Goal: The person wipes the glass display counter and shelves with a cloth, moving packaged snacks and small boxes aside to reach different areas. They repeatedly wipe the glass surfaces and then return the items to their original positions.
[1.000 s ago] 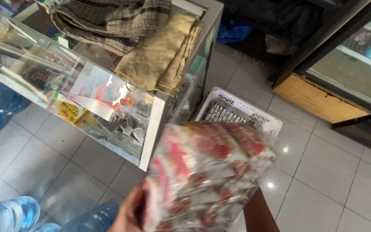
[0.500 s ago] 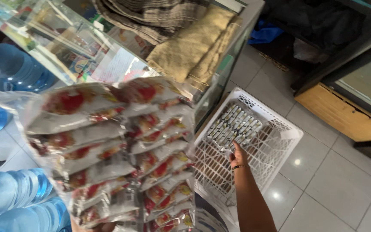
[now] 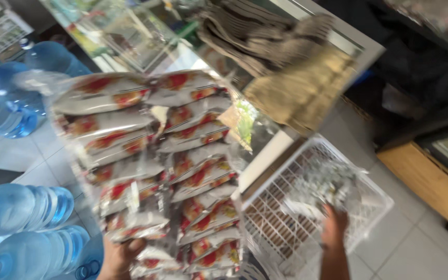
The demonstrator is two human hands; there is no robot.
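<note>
Snack packs (image 3: 151, 166), a big clear bundle of red and white bags, stood up tall in the head view. The left hand (image 3: 120, 256) held it from below at 6 o'clock, fingers curled tight on the bottom edge. At 3 o'clock the right hand (image 3: 334, 225) reached into a white basket (image 3: 281, 223), touching crinkly silver packets (image 3: 325, 181); its grip was too blurry to tell. Blue water bottles (image 3: 24, 207) crowded 9 o'clock. Bare floor tiles (image 3: 405, 238) lay open past the basket.

The pack of sachets (image 3: 156, 171) sits in front of the glass display case (image 3: 130, 36). Folded cloths (image 3: 281, 57) lie on the case top. Water bottles (image 3: 22, 207) stand on the floor, left. The basket (image 3: 281, 228) sits right, holding small packets (image 3: 327, 181).
</note>
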